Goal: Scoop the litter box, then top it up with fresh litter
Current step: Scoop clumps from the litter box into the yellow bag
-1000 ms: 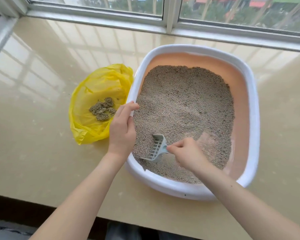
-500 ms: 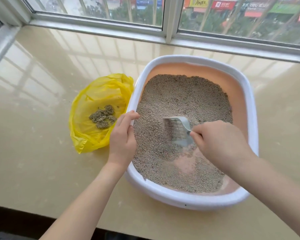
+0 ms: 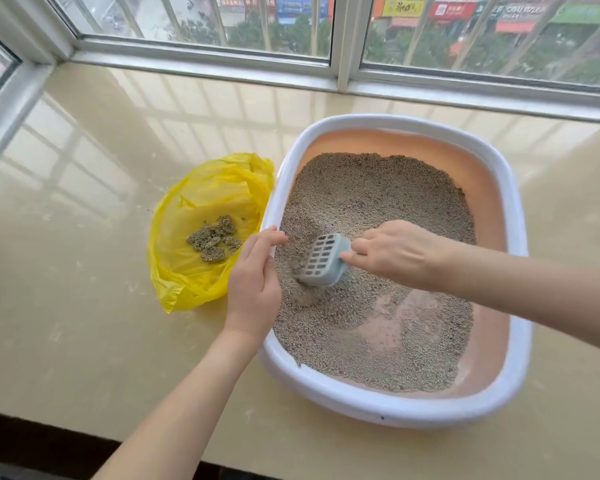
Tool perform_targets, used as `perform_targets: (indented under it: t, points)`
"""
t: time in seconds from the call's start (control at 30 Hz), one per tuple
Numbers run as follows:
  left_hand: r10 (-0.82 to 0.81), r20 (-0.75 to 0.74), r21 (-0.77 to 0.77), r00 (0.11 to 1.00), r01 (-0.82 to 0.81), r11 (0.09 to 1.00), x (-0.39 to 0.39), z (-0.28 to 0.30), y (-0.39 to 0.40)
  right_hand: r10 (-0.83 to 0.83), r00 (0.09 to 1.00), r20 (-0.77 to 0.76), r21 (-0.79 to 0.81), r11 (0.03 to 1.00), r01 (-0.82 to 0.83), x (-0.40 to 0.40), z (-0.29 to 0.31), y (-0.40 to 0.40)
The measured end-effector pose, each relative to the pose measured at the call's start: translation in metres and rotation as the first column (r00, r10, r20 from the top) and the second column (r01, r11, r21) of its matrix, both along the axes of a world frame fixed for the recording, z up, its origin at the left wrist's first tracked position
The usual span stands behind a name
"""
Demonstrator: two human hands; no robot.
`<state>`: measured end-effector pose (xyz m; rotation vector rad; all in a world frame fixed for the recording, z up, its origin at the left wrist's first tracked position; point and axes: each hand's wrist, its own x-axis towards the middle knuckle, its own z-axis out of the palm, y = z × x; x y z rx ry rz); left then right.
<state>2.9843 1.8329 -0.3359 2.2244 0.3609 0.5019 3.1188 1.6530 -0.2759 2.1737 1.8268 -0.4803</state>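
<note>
A white-rimmed litter box [image 3: 520, 306] with a peach inside stands on the beige sill, filled with grey litter [image 3: 378, 202]. My left hand [image 3: 253, 289] grips the box's left rim, thumb inside. My right hand [image 3: 399, 252] holds the handle of a pale blue slotted scoop [image 3: 321, 261], whose front edge digs into the litter near the left wall. A bare patch of the box floor [image 3: 392, 327] shows in the near half.
A yellow plastic bag [image 3: 194, 271] lies open left of the box, with several dark litter clumps [image 3: 215, 239] inside. The window frame [image 3: 201, 60] runs along the back. The sill's front edge drops off near the bottom of the view.
My right hand carried the scoop from the box's near part up through the middle and over to the left wall. The left hand stayed on the rim.
</note>
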Motion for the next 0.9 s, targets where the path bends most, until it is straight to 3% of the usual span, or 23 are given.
perform_targets:
  t: [0.13,0.3,0.43,0.5,0.6,0.67,0.73,0.8,0.83,0.9]
  points:
    - [0.009,0.005,-0.009,1.0,-0.009,1.0,-0.001,0.0,0.0,0.041,0.996,0.078,-0.027,0.999,-0.039,0.013,0.032,-0.013]
    - [0.018,0.011,-0.015,1.0,-0.018,1.0,0.0,-0.001,-0.001,-0.209,0.967,0.146,0.166,0.969,0.185,0.02,0.025,0.017]
    - [0.016,0.015,-0.01,1.0,-0.016,1.0,0.001,-0.001,0.0,-0.349,0.932,0.1,0.176,0.928,0.328,0.012,-0.01,0.036]
    - [0.011,0.015,-0.011,1.0,-0.011,1.0,0.0,-0.001,0.0,-0.327,0.942,0.077,0.164,0.936,0.311,0.003,-0.017,0.016]
    - [0.008,0.016,-0.025,1.0,-0.008,1.0,-0.001,0.0,-0.001,-0.377,0.926,0.02,0.317,0.881,0.352,-0.007,-0.01,-0.025]
    - [0.016,0.02,-0.027,1.0,-0.015,1.0,-0.001,-0.001,0.001,-0.575,0.816,-0.06,0.359,0.75,0.555,-0.008,0.005,-0.043]
    - [0.019,0.017,-0.03,1.0,-0.018,0.999,-0.001,-0.002,0.001,-0.762,0.588,-0.272,0.29,0.517,0.805,-0.004,0.021,-0.05]
    - [0.019,0.007,-0.038,1.0,-0.018,0.999,0.0,-0.002,0.0,-0.817,0.316,-0.482,0.097,0.308,0.946,0.005,0.021,-0.053]
    - [0.02,0.003,-0.042,1.0,-0.019,0.999,0.0,-0.002,0.0,-0.831,0.201,-0.518,-0.033,0.254,0.967,0.008,0.02,-0.053]
    - [0.022,0.004,-0.045,1.0,-0.022,0.999,0.0,-0.002,0.0,-0.852,0.1,-0.513,-0.198,0.231,0.953,0.007,0.018,-0.05]
